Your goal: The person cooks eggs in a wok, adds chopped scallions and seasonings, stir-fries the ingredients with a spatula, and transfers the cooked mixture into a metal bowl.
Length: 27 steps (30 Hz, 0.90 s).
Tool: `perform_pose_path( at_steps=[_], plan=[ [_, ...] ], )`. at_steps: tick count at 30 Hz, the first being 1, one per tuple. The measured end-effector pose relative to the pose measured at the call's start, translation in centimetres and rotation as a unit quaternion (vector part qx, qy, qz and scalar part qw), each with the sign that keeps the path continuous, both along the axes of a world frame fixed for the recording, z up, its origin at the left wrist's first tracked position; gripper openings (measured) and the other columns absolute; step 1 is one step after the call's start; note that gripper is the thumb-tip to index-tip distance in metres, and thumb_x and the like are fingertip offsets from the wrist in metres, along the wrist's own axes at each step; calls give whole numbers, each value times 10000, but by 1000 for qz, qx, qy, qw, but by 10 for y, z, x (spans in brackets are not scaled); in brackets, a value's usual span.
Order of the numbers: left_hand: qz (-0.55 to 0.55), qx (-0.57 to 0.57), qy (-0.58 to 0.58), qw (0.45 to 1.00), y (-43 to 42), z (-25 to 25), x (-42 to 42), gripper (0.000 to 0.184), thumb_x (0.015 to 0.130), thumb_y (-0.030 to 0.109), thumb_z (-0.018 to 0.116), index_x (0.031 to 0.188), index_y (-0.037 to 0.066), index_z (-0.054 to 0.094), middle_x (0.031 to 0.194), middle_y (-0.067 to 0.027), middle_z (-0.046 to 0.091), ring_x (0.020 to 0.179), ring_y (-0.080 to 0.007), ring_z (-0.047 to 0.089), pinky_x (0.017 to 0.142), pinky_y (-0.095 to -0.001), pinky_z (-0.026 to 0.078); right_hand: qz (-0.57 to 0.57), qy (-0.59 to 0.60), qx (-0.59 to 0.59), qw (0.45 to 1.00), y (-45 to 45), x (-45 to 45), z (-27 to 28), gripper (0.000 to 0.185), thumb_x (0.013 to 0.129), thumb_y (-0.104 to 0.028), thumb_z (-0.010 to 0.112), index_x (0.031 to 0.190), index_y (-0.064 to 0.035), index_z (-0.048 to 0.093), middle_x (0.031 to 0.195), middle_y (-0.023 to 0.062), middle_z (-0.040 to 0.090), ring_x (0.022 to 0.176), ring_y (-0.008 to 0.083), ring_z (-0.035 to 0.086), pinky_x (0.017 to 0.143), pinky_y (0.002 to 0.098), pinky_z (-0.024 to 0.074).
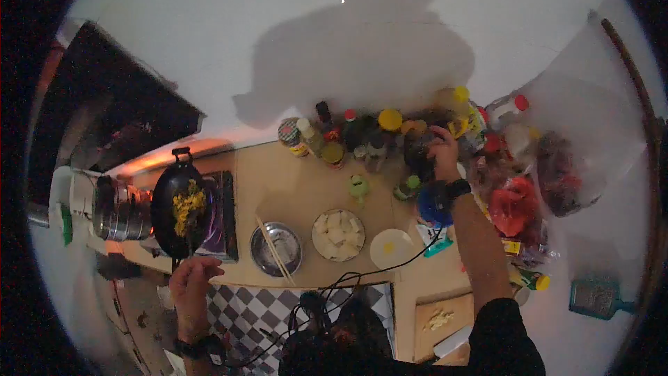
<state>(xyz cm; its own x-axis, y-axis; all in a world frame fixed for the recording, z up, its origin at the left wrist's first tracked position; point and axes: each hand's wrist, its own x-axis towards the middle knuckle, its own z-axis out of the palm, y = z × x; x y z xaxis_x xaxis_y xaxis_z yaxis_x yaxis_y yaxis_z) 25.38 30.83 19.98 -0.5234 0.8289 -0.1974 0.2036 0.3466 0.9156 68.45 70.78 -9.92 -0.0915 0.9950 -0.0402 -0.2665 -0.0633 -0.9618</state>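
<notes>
Along a wooden kitchen desk point(261, 167) set against a pale wall point(181, 21), a dark wok point(164, 209) is seen at the left over a hob point(224, 212), with yellow food point(188, 207) heaped inside. Close to the wok's near handle, the left hand point(191, 280) is held with fingers bent; whether anything is pinched there cannot be told. At the back right, the right hand point(443, 152) is stretched to a dark container point(417, 157) among crowded bottles and jars point(333, 153); whether the grip is pressed around it or only laid beside it cannot be made out. Between the hands, a steel bowl point(291, 240) is crossed by chopsticks point(274, 248), white pieces point(337, 232) are heaped on a dish, and a white plate point(402, 259) is marked with yellow. At the near right, chopped bits point(440, 319) are gathered on a cutting board point(424, 342). The step in hand is judged to be a reach among the containers during cooking; a sure hold, clear of close-packed neighbours, seems to be called for, with the wok left undisturbed
</notes>
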Motion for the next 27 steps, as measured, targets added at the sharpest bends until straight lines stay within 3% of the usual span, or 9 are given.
perform_pose_path(
  at_steps=[3, 5, 12, 14, 15, 16, 19, 24, 27],
  plan=[
    [70, -22, 6, 997, -27, -9, -7, 284, 1007, 258, 560, 1044, 2, 674, 1015, -90, 706, 897, -167, 663, 837, -309, 498, -25, 20, -22, 999, -7, -11, -3, 591, 680, 113, 515, 1249, -23, 596, 874, 9, 590, 704, 83, 531, 589, 213, 434],
    [80, -37, 46, 995, -43, -18, -14, 291, 1013, 273, 559, 1042, 7, 674, 1025, -98, 705, 907, -176, 667, 851, -321, 508, -17, -40, -44, 998, -5, 2, -8, 517, 732, 83, 615, 1237, -32, 606, 1065, 67, 644, 842, 166, 623, 647, 287, 536],
    [141, 23, -55, 988, -93, -31, -43, 277, 1019, 240, 561, 1059, -16, 660, 1043, -115, 694, 953, -207, 674, 894, -372, 542, 36, -158, -47, 986, 11, 19, -15, 476, 846, -87, 691, 1281, -6, 516, 1015, 102, 642, 804, 174, 633, 621, 293, 522],
    [158, 24, -75, 984, -107, -33, -54, 271, 1019, 228, 560, 1059, -22, 657, 1046, -117, 692, 951, -209, 675, 886, -369, 545, 126, -457, 20, 881, 13, 24, 20, 396, 862, -178, 684, 1211, -32, 568, 1020, 124, 661, 849, 243, 662, 651, 349, 538],
    [159, 28, -74, 984, -113, -34, -59, 262, 1015, 218, 563, 1054, -25, 656, 1031, -114, 693, 932, -208, 676, 884, -366, 546, 126, -457, 24, 880, 24, 34, 5, 396, 862, -178, 684, 1211, -32, 568, 1020, 124, 661, 849, 243, 662, 651, 349, 538],
    [159, 32, -73, 984, -119, -34, -65, 254, 1010, 207, 566, 1048, -27, 656, 1017, -112, 695, 913, -208, 677, 881, -364, 546, 145, -561, 67, 812, 43, 53, -33, 366, 851, -184, 682, 1171, -30, 589, 1017, 127, 670, 860, 277, 664, 688, 374, 539],
    [179, 45, -76, 980, -145, -46, -85, 243, 1005, 193, 568, 1034, -32, 656, 993, -113, 698, 890, -209, 678, 878, -359, 546, 168, -676, 111, 709, 44, 49, -25, 334, 841, -186, 674, 1125, -23, 612, 1019, 139, 679, 885, 315, 665, 739, 405, 537],
    [186, 1, -65, 980, -191, -56, -135, 246, 1004, 200, 574, 1029, -30, 656, 974, -116, 702, 885, -208, 679, 868, -344, 543, 138, -650, 55, 746, 3, 67, 10, 312, 844, -173, 649, 1102, 0, 620, 1040, 178, 683, 950, 335, 658, 816, 432, 519],
    [176, 24, -107, 978, -230, -96, -190, 242, 998, 212, 585, 1031, -15, 660, 940, -113, 708, 873, -184, 675, 846, -318, 536, -46, -618, 110, 777, -64, 36, 60, 289, 851, -168, 641, 1081, 6, 624, 1038, 190, 683, 958, 331, 659, 832, 437, 514]
  ],
)
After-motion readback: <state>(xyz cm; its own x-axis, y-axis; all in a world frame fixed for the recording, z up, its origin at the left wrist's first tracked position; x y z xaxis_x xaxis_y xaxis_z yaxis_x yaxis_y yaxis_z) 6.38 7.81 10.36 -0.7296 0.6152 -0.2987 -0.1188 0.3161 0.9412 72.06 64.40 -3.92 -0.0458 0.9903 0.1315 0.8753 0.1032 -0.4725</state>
